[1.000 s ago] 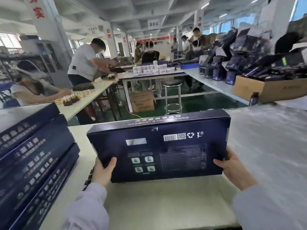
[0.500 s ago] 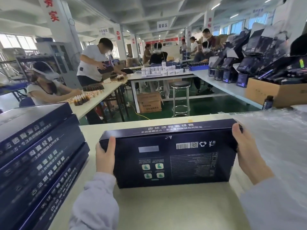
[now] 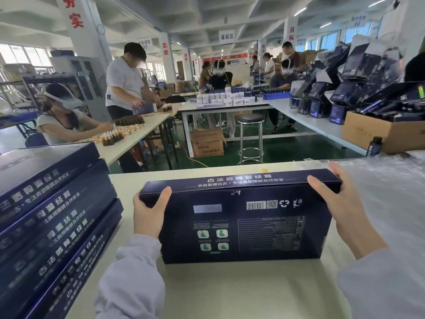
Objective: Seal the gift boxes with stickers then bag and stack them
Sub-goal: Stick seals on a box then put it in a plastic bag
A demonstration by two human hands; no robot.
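A flat dark-blue gift box (image 3: 243, 222) stands tilted on its long edge on the white table (image 3: 230, 291), its printed back with barcode facing me. My left hand (image 3: 148, 212) grips its left end, thumb on the face near the top corner. My right hand (image 3: 342, 203) grips the right end, fingers hooked over the top edge. To the left rises a stack of several identical blue boxes (image 3: 50, 226). Clear plastic bags (image 3: 391, 192) lie in a heap at the right.
Beyond the table's far edge is a green floor with a metal stool (image 3: 250, 137) and cardboard cartons (image 3: 207, 142). People work at other white tables. At the right stands an open carton (image 3: 381, 132) full of dark boxes, with a small bottle (image 3: 373, 146) beside it.
The box has come nearer and lower on the table. Both hands slid up its ends from the lower corners to the top corners; my right fingers now hook over the top edge.
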